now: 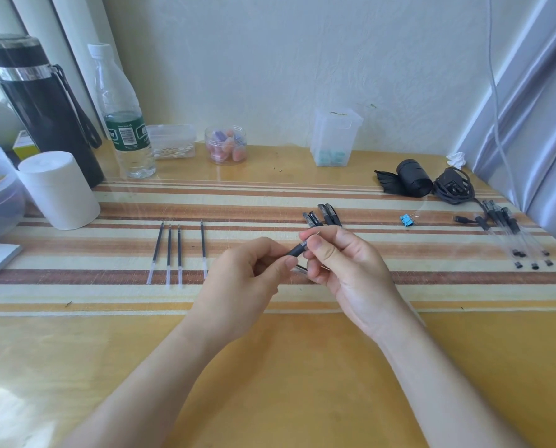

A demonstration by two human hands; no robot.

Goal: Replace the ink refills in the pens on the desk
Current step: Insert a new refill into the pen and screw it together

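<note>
Above the striped counter (302, 195), left hand (244, 279) and right hand (344, 266) pinch one dark pen (297, 249) between curled fingers (318, 245).

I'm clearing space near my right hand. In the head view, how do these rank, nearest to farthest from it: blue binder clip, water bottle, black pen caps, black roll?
1. The black pen caps, just behind the right hand.
2. The blue binder clip, to its right.
3. The black roll, back right.
4. The water bottle, far back left.
</note>
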